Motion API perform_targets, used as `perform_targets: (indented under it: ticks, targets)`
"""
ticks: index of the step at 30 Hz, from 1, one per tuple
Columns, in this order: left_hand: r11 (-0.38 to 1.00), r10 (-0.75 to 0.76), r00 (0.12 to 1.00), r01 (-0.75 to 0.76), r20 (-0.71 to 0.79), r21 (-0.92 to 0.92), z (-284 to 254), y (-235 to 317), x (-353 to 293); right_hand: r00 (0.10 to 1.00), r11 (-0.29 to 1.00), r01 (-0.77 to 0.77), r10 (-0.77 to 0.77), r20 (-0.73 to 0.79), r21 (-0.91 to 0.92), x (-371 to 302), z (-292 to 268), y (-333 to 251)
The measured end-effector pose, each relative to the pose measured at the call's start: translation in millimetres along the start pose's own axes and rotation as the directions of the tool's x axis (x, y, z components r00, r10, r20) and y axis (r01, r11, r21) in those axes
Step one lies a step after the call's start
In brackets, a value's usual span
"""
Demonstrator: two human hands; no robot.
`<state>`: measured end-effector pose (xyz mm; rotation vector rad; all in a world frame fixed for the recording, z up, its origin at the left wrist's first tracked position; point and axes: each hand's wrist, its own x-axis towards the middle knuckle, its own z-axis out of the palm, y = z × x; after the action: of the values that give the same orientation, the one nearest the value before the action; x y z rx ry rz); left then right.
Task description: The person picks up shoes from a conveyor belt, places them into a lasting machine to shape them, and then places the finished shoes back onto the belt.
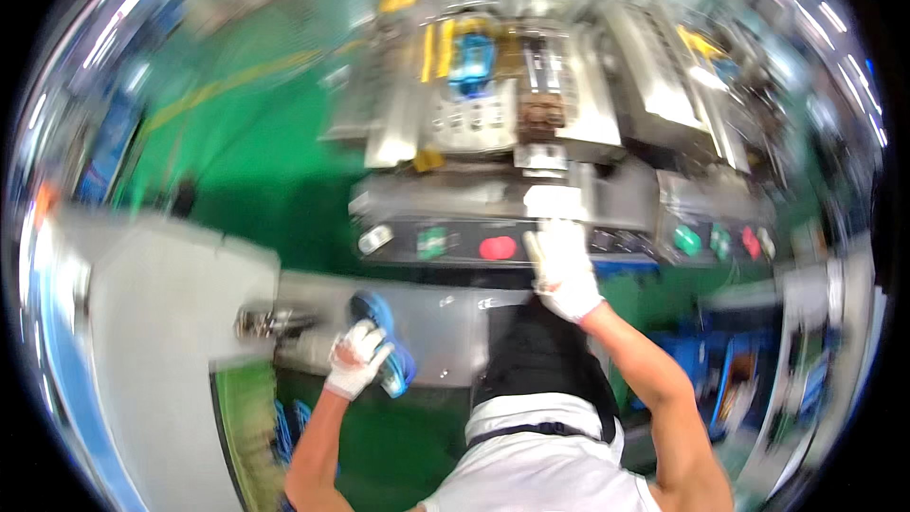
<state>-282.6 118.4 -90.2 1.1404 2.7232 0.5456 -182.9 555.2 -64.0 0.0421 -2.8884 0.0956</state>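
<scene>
My left hand [358, 357], in a white glove, is closed around a long blue part [387, 346] with a rounded upper end. It holds the part low at the left, over a grey metal surface [427, 332]. My right hand [567, 270], also gloved in white, reaches forward to the control panel [455, 241] of a machine. Its fingers look stretched out with the thumb apart, though blur softens them. Just beyond its fingertips is a bright white rectangular piece [555, 201]. Another blue part [472, 62] sits in the machine's fixture.
A red button [498, 247] and a green one [432, 243] are on the panel left of my right hand. Metal housings [654, 76] rise at the back right. A pale tabletop [161, 294] stands at the left, with a small metallic object [270, 321] near it.
</scene>
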Motion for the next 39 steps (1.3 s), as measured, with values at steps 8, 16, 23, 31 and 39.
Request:
perform_targets:
  ticks: [8, 16, 23, 31, 39]
  targets:
    - [0.937, 0.161, 0.977, -0.196, -0.140, -0.289, -19.6, 118.6, 57.9, 0.920, 0.615, -0.341, 0.064, 0.387, 0.711, -83.0, -74.0, -39.7]
    - [0.680, 0.631, 0.770, -0.609, -0.097, -0.407, 35.5, 361.0, 134.8, 0.730, 0.485, -0.348, 0.678, -0.093, 0.802, -230.2, -53.2, -68.7]
    - [-0.013, 0.956, 0.191, -0.727, -0.221, -0.686, 33.7, 575.3, 152.7, -0.198, 0.316, -0.389, 0.889, -0.414, 0.865, -344.4, -137.9, 13.8]
    - [0.240, 0.968, 0.222, -0.666, 0.120, -0.706, 116.0, 539.6, 143.1, -0.586, -0.070, -0.747, 0.538, -0.605, 0.661, -545.3, -241.0, 334.5]
    - [0.931, 0.333, 0.720, -0.354, 0.609, -0.090, 120.8, 368.3, 102.8, -0.250, -0.239, -0.968, 0.908, -0.336, 0.074, -687.8, -190.1, 445.5]
